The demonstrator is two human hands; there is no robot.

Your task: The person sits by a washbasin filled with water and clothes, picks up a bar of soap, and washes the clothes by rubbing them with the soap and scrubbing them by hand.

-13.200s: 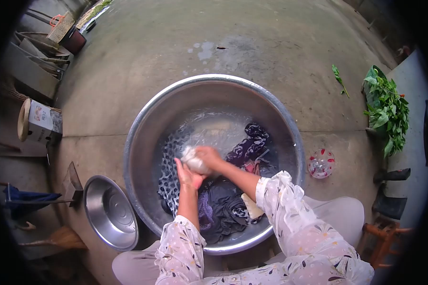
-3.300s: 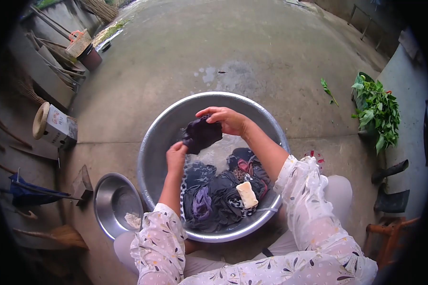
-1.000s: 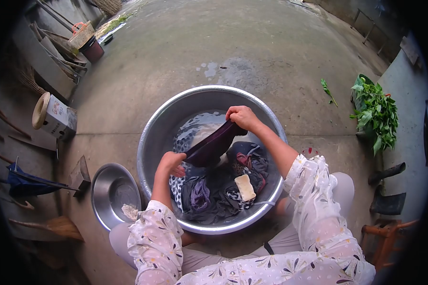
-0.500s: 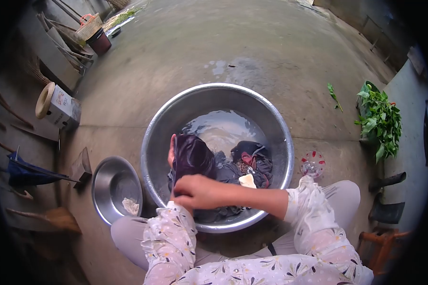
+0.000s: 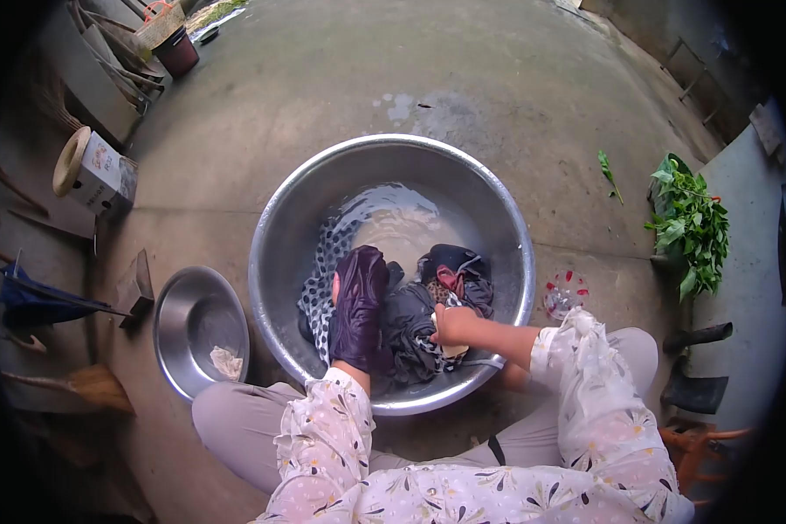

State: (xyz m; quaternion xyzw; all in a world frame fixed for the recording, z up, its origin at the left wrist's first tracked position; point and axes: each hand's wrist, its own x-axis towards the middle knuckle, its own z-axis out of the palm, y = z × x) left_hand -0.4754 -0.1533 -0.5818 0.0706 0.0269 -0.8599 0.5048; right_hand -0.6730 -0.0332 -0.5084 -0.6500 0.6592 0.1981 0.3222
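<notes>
A dark purple wet cloth wraps my left hand down to the wrist. A sliver of skin shows at its left side, and the fingers are hidden. My right hand is closed on a cream-coloured bar of soap, low over the heap of laundry. Both hands are inside a large metal basin with cloudy water. Dark grey clothes lie under and between the hands. A white cloth with black dots spreads along the basin's left side.
A smaller metal basin with a pale lump stands at left. Leafy greens fill a container at right. A clear item with red marks lies by the large basin. A box and a broom are along the left wall.
My right hand has left the left wrist and moved right onto the soap. The purple cloth now reaches down over the left wrist. More of the dotted cloth shows.
</notes>
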